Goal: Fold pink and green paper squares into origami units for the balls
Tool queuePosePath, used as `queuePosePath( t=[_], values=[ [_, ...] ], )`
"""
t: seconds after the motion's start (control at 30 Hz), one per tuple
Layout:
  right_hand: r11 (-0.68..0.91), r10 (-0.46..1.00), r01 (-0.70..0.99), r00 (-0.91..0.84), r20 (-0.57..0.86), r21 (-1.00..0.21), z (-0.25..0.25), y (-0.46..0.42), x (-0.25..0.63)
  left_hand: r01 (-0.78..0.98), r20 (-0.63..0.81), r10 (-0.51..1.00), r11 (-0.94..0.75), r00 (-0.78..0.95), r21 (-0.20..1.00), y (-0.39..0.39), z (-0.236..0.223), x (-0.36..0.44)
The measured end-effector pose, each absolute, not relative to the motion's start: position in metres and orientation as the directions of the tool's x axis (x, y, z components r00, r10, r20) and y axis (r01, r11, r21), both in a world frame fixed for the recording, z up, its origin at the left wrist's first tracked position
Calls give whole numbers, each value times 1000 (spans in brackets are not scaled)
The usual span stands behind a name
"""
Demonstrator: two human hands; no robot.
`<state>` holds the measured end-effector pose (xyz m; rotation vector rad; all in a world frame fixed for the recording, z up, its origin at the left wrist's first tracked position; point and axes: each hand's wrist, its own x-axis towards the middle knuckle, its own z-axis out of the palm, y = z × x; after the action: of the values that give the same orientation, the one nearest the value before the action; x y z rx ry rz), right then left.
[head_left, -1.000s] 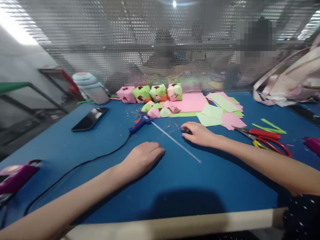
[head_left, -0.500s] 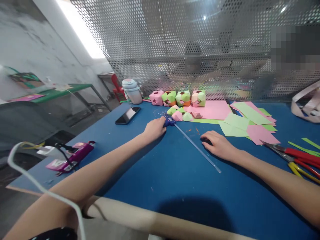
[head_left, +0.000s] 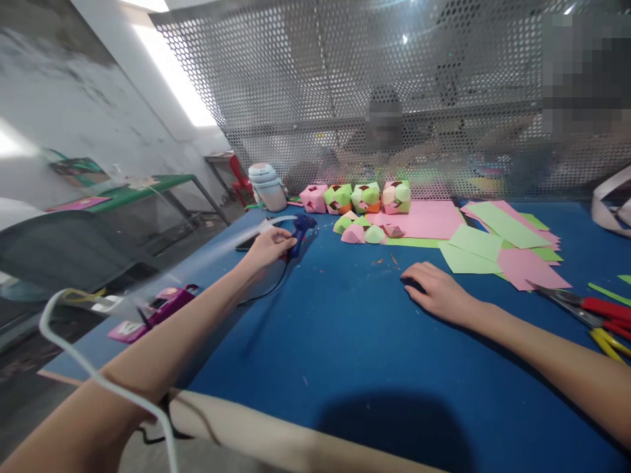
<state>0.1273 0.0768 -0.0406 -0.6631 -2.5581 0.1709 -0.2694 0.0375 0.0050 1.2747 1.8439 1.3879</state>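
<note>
My left hand (head_left: 269,247) is closed around the blue hot glue gun (head_left: 298,230) and holds it lifted above the blue table (head_left: 345,341), its long clear glue stick smeared by motion and pointing left. The gun's black cable trails down to the table. My right hand (head_left: 436,291) rests palm down on the table with the fingers loosely spread, holding nothing. Behind it lie folded pink and green paper balls (head_left: 362,197) in a row, and smaller folded pieces (head_left: 365,233) in front of them.
Pink and green paper sheets (head_left: 493,240) lie at the back right. Red and yellow scissors (head_left: 586,312) sit at the right edge. A phone is partly hidden behind my left hand. A purple tool (head_left: 158,309) lies at left. A perforated metal screen (head_left: 394,98) backs the table; people sit behind it.
My left hand reached forward, grasped the glue gun and lifted it up and to the left off the table. My right hand stayed put. The view turned left.
</note>
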Motion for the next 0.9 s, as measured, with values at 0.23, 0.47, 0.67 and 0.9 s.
queuePosePath(
  t=[0.23, 0.47, 0.67, 0.9],
  values=[
    [878, 479, 418, -764, 433, -234, -40, 76, 127, 320, 107, 896, 42, -432, 946, 36, -12, -274],
    [883, 468, 410, -774, 426, -227, -40, 77, 127, 376, 147, 890, 29, -431, 926, 33, -14, -268],
    [887, 461, 423, -783, 418, -186, -39, 76, 127, 502, 193, 883, 54, -428, 863, 31, -16, -271],
    [892, 451, 412, -790, 415, -186, -40, 77, 126, 784, 276, 906, 92, -322, 614, 21, -9, -281]
  ],
)
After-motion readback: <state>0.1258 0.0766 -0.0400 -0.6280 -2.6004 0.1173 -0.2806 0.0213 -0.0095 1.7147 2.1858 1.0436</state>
